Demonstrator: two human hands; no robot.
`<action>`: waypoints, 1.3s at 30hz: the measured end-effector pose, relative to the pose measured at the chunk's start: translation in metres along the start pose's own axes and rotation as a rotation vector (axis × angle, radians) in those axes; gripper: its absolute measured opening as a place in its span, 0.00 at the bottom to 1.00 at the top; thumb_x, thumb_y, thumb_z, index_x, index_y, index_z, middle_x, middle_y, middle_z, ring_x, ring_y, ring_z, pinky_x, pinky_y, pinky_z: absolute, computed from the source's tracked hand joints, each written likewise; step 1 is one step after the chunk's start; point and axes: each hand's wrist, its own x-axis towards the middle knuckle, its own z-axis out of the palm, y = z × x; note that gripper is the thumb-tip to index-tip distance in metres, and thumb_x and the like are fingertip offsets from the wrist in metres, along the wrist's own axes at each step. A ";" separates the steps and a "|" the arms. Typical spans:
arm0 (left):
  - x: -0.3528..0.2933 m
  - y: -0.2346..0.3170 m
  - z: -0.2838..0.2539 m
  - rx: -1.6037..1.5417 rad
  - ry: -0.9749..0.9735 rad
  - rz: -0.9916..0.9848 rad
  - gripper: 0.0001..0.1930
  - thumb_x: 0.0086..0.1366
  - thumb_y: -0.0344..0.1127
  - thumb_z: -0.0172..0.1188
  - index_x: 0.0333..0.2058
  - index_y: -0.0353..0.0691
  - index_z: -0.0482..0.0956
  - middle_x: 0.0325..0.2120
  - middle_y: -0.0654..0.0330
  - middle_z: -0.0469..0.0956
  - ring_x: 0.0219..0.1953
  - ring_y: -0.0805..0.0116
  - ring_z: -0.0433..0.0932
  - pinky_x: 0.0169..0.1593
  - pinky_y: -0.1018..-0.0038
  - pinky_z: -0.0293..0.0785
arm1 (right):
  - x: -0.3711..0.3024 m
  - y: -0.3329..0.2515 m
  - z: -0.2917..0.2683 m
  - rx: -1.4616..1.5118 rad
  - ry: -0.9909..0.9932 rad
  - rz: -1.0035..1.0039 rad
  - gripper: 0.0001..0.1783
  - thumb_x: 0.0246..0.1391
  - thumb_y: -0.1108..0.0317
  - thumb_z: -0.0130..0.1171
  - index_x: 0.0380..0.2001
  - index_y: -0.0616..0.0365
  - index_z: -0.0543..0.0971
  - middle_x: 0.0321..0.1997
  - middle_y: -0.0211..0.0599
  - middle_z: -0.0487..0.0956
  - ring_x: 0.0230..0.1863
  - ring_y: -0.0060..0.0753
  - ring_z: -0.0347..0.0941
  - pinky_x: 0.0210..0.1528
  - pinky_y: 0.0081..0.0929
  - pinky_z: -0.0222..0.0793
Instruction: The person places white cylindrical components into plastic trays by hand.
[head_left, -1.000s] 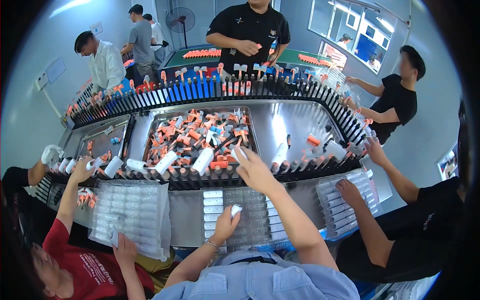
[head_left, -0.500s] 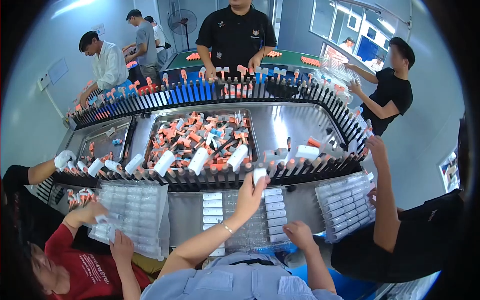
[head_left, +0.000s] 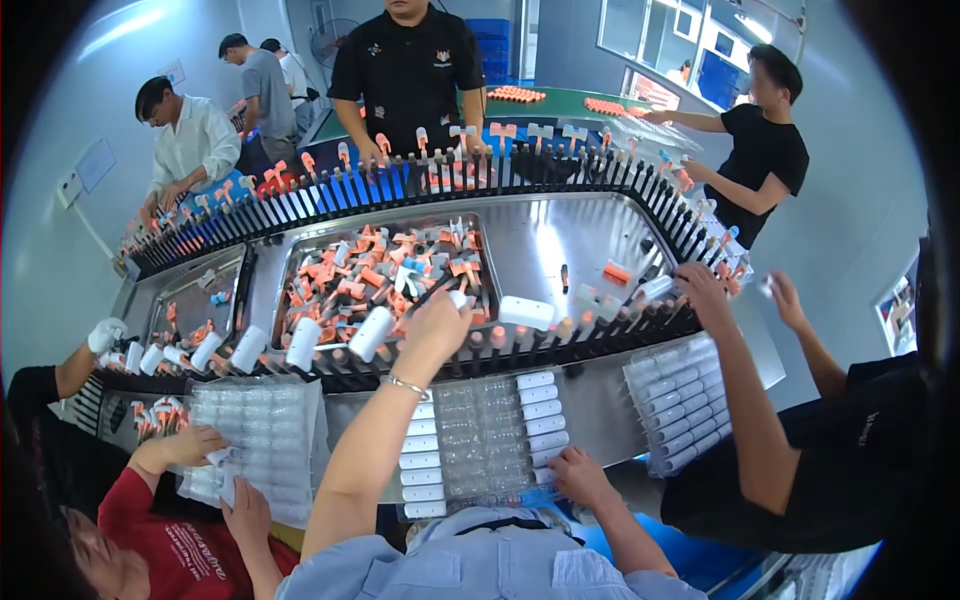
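My left hand [head_left: 436,328], with a bracelet on its wrist, reaches to the near row of upright pegs. Its fingers are closed round a small white plastic casing [head_left: 460,299], mostly hidden by the hand. In front of my body lies a clear plastic blister tray [head_left: 482,432]. White oblong casings [head_left: 422,478] line its left side, and a second column of casings [head_left: 543,408] runs down its right side. At that column's lower end is my right hand [head_left: 584,480], its fingers bent and pressed together against the tray's edge. What they grip is hidden.
Beyond the pegs, a metal tray [head_left: 487,262] holds many orange, grey and white parts. More white casings [head_left: 527,312] sit on pegs. Co-workers' hands [head_left: 705,296] work at both sides beside filled blister trays [head_left: 252,430]. A person in black [head_left: 408,85] stands opposite.
My left hand has moved left and forward to the pegs with a white casing. My right hand has shifted slightly left onto the tray's edge. The view has turned somewhat.
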 end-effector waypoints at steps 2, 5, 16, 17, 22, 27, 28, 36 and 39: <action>0.010 -0.009 -0.002 0.081 0.016 -0.090 0.21 0.59 0.45 0.49 0.40 0.30 0.70 0.33 0.42 0.77 0.39 0.45 0.77 0.44 0.57 0.72 | 0.004 -0.004 -0.010 0.017 0.008 -0.010 0.16 0.36 0.71 0.61 0.34 0.53 0.77 0.38 0.39 0.71 0.45 0.45 0.67 0.46 0.39 0.67; 0.007 -0.026 -0.010 0.017 0.075 -0.204 0.21 0.59 0.46 0.50 0.40 0.30 0.70 0.32 0.40 0.77 0.39 0.45 0.76 0.43 0.56 0.72 | 0.008 -0.003 -0.010 0.016 -0.031 -0.009 0.16 0.36 0.70 0.61 0.35 0.55 0.76 0.39 0.40 0.71 0.47 0.44 0.66 0.48 0.38 0.65; -0.065 -0.090 0.027 -0.306 0.820 0.014 0.26 0.60 0.36 0.56 0.53 0.29 0.61 0.46 0.42 0.68 0.49 0.48 0.68 0.47 0.65 0.67 | 0.038 -0.010 -0.080 0.473 0.253 0.224 0.19 0.53 0.69 0.51 0.48 0.63 0.64 0.31 0.52 0.76 0.29 0.48 0.75 0.30 0.34 0.69; -0.081 -0.085 0.036 -0.290 0.851 -0.001 0.27 0.59 0.34 0.57 0.53 0.29 0.60 0.47 0.44 0.67 0.50 0.47 0.66 0.48 0.64 0.67 | 0.042 -0.002 -0.082 0.511 0.411 0.200 0.19 0.54 0.69 0.51 0.49 0.63 0.65 0.30 0.51 0.76 0.28 0.45 0.75 0.30 0.32 0.69; -0.170 -0.129 0.104 -0.259 0.551 0.076 0.21 0.55 0.29 0.58 0.47 0.32 0.66 0.45 0.45 0.68 0.48 0.46 0.66 0.51 0.61 0.64 | 0.063 0.033 -0.126 0.428 0.743 0.162 0.19 0.55 0.73 0.48 0.50 0.65 0.66 0.41 0.49 0.73 0.40 0.40 0.71 0.43 0.29 0.66; -0.203 -0.156 0.136 -0.160 0.307 0.056 0.23 0.53 0.30 0.59 0.48 0.34 0.66 0.50 0.42 0.63 0.51 0.43 0.63 0.54 0.55 0.61 | 0.095 0.088 -0.181 -0.070 0.934 0.158 0.21 0.54 0.75 0.48 0.52 0.67 0.64 0.50 0.56 0.69 0.51 0.56 0.65 0.53 0.40 0.61; -0.209 -0.164 0.146 -0.057 0.272 0.080 0.25 0.54 0.32 0.59 0.50 0.35 0.65 0.54 0.42 0.59 0.55 0.42 0.59 0.57 0.50 0.57 | 0.107 0.097 -0.187 -0.083 0.880 0.217 0.21 0.55 0.73 0.47 0.52 0.67 0.64 0.50 0.57 0.69 0.51 0.57 0.65 0.52 0.40 0.61; -0.188 -0.146 0.151 -0.037 0.314 0.039 0.20 0.54 0.30 0.58 0.46 0.34 0.69 0.54 0.44 0.60 0.56 0.43 0.59 0.58 0.50 0.56 | 0.174 0.106 -0.174 -0.270 0.430 0.329 0.25 0.53 0.68 0.45 0.55 0.66 0.61 0.43 0.57 0.72 0.34 0.55 0.74 0.35 0.45 0.69; -0.171 -0.137 0.138 -0.104 0.419 0.234 0.14 0.50 0.26 0.59 0.38 0.35 0.74 0.43 0.50 0.70 0.45 0.49 0.68 0.48 0.60 0.66 | 0.178 0.068 -0.168 -0.255 0.556 0.309 0.28 0.53 0.67 0.45 0.57 0.66 0.58 0.43 0.57 0.72 0.31 0.56 0.74 0.31 0.47 0.68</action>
